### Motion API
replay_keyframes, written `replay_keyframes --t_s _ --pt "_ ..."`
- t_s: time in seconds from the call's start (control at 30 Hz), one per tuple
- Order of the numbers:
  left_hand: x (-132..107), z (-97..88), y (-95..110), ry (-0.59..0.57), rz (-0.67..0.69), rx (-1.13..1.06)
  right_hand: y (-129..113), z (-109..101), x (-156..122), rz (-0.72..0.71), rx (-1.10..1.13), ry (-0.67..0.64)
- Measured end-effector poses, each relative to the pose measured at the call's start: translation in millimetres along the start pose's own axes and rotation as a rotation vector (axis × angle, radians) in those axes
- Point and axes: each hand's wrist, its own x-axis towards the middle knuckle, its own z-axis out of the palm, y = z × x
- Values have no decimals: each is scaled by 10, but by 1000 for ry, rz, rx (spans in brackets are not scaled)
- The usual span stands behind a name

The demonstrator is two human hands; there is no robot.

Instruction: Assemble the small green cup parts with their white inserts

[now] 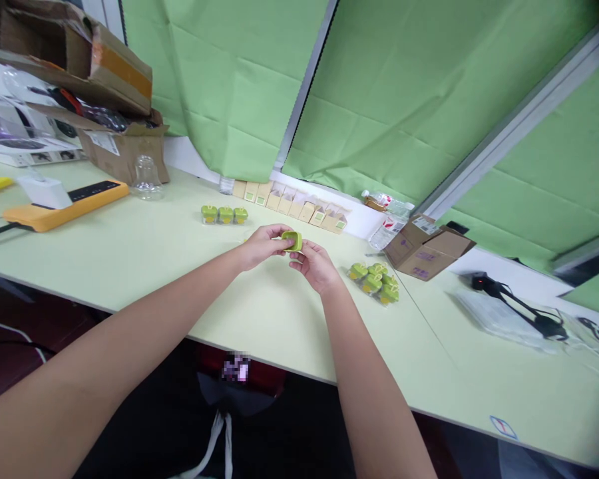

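Observation:
Over the middle of the table, a small hollow green lid (297,239) is held up with its open side toward me. My left hand (264,247) pinches it, thumb inside the hollow and fingers behind. The fingertips of my right hand (317,265) grip its right edge, with the lower fingers curled beneath. To the left, a row of three small clear containers with green lids (224,214) stands on the table. Right of my right hand sits a cluster of several similar green-lidded containers (374,279), with something yellow inside.
Along the wall runs a row of small cardboard boxes (289,202). Plastic bottles (387,229) lie near an open carton (426,249) at right. A clear jar (147,178), an orange power strip (70,207) and a big cardboard box (124,150) stand left. Black cabled device (519,309) lies far right.

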Motion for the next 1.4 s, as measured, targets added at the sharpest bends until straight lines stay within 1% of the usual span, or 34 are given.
replay_keyframes --t_s 0.2,0.47,0.63,0.73,0.9,0.93,1.0,1.1,1.17,1.23,1.33,1.4 --pt "23 -13 -70 22 33 54 18 64 29 -12 -82 86" --pt "29 -9 -70 68 52 101 71 117 66 -73 -151 178" --pt "31 -4 -62 89 38 102 90 146 82 -72 -173 233" --pt "29 -4 -57 93 40 103 80 140 70 -54 -145 214" --pt "39 -10 -95 85 34 119 42 95 37 17 -50 126" --pt "45 -11 -109 96 38 131 35 90 33 21 -35 119" --pt "58 -18 -134 159 71 158 25 87 29 15 -21 129" --pt "75 -41 -146 306 155 253 29 96 36 -21 -57 193" --pt "78 -54 -134 354 190 336 48 100 49 -66 -103 231" --pt "72 -55 -119 328 184 365 74 97 67 -119 -149 246" --pt "62 -40 -120 253 158 316 111 85 90 -176 -183 243" --pt "61 -34 -138 254 151 293 128 77 97 -189 -193 232"
